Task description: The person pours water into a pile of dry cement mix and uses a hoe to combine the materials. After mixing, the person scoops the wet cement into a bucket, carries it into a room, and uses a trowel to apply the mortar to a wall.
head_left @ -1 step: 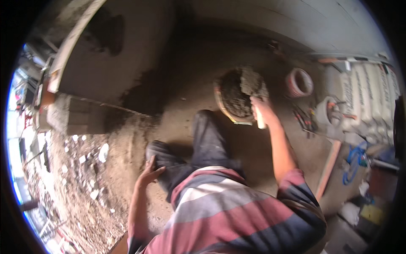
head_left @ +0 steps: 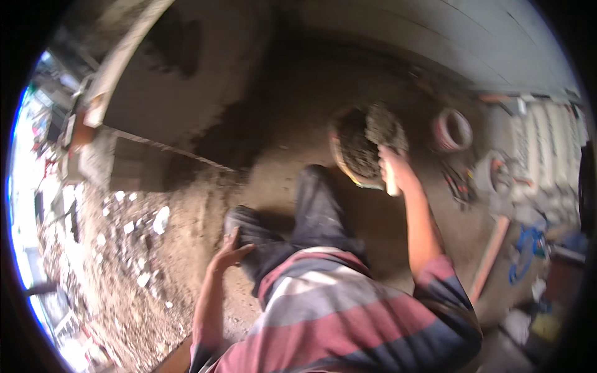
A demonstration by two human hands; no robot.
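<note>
Grey mortar [head_left: 356, 146], trowel [head_left: 391, 183] in right hand [head_left: 400, 168]

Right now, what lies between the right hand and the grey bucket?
In the head view, a cluster of dark and red tools lies between the right hand and the grey bucket.

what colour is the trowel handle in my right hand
The trowel handle is pale, creamy white, seen best in the head view.
</note>
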